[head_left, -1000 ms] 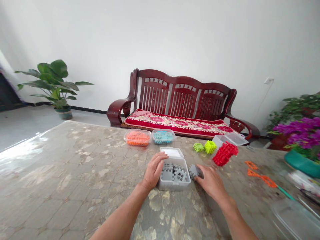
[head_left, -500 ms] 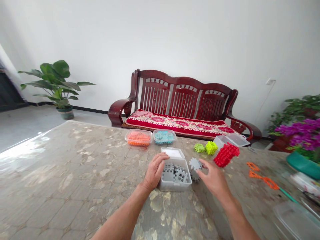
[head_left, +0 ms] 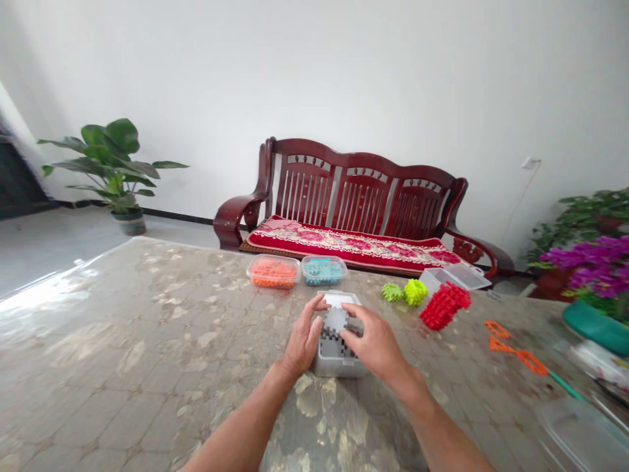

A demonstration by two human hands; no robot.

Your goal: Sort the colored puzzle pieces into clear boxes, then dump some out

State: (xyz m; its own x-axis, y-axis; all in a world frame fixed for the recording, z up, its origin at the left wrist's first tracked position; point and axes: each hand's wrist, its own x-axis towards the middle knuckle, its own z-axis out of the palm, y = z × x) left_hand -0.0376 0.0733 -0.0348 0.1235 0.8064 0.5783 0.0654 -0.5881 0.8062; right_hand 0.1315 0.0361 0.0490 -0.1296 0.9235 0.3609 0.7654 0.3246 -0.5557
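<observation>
A translucent plastic box (head_left: 339, 368) stands on the table in front of me, its lid tipped back behind it. Grey notched building pieces (head_left: 330, 347) fill part of it. My left hand (head_left: 301, 337) is at the box's left side, fingers curved around its back left edge, thumb close to the near rim. Between thumb and fingers, my right hand (head_left: 374, 341) pinches a flat grey gear-edged piece (head_left: 336, 320) over the box. Whether my left thumb touches that piece I cannot tell.
Behind the box are tubs of orange pieces (head_left: 273, 272) and blue pieces (head_left: 324, 270). Yellow-green pieces (head_left: 415, 292), a red stack (head_left: 445, 305) and an open clear box (head_left: 464, 276) lie to the right. Orange linked pieces (head_left: 531, 362) and a flower pot (head_left: 597, 326) are farther right.
My right hand has moved left from beside the box to above it, bringing the grey gear-edged piece along. My left hand has stayed at the box with its thumb slightly shifted.
</observation>
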